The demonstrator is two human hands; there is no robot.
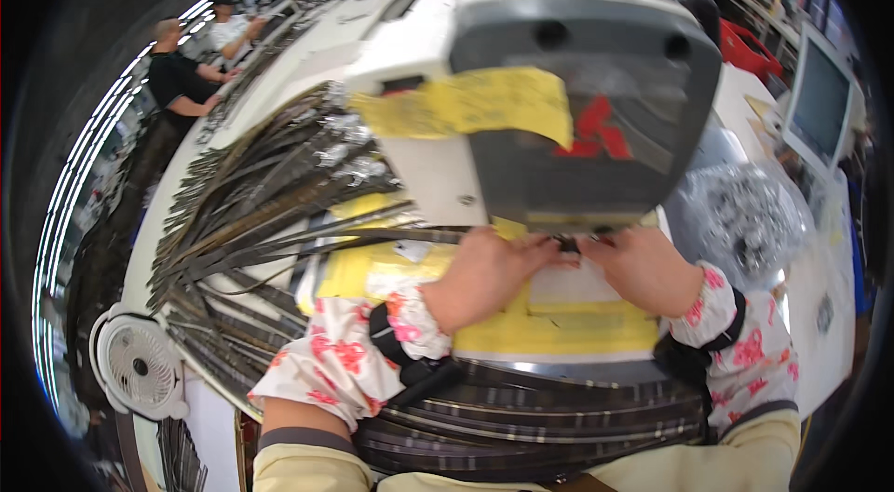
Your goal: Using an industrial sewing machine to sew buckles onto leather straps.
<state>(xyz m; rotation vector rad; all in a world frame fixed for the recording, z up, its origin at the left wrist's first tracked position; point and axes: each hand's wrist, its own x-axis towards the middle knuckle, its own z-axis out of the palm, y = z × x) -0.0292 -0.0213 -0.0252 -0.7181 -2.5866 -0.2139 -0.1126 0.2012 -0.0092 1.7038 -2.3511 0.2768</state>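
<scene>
Under the grey head of an industrial sewing machine (pixel 596 73), my two hands meet fingertip to fingertip. My left hand (pixel 489 276) is closed on a dark strap (pixel 424 235), which runs in from the left. Between the fingertips shows a small dark piece (pixel 566 244), apparently the strap's end; its details are blurred. My right hand (pixel 652 270) is closed too, its thumb and fingers pinched at that dark piece. Below the hands lies a yellow-covered work plate (pixel 559 329). The needle area is hidden behind the machine head and my fingers.
A large pile of dark straps (pixel 279 175) spreads over the table at left. More dark straps (pixel 540 417) hang across my lap. At right lie a clear bag of small metal parts (pixel 745 222) and a monitor (pixel 819 96). A white fan (pixel 140 366) stands lower left; two people work beyond.
</scene>
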